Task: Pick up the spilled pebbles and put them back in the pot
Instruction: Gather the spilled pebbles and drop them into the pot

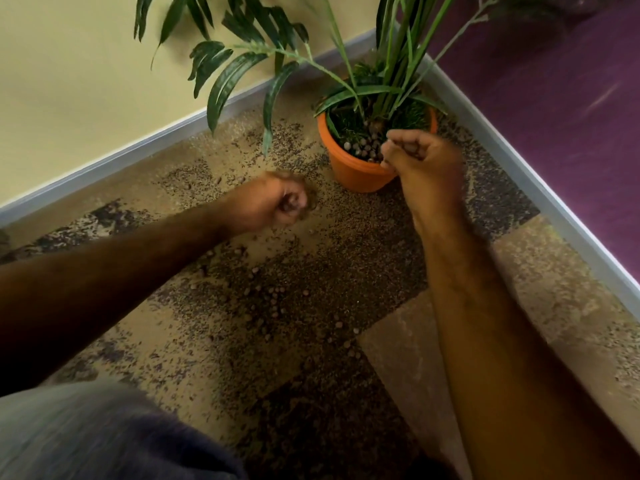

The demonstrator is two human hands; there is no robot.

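An orange pot (349,169) with a green plant stands in the corner of the carpeted floor; brown pebbles (363,147) lie on its soil near the front rim. My right hand (420,159) hovers over the pot's front right rim, fingers curled into a fist; what it holds is hidden. My left hand (273,202) is low over the carpet left of the pot, fingers curled around a few pebbles. Several spilled pebbles (273,296) lie scattered on the carpet between my forearms.
A cream wall with a grey skirting board (138,147) runs along the left, a purple wall (554,116) along the right. Long plant leaves (225,81) hang over the floor left of the pot. My knee in grey cloth (86,434) fills the lower left.
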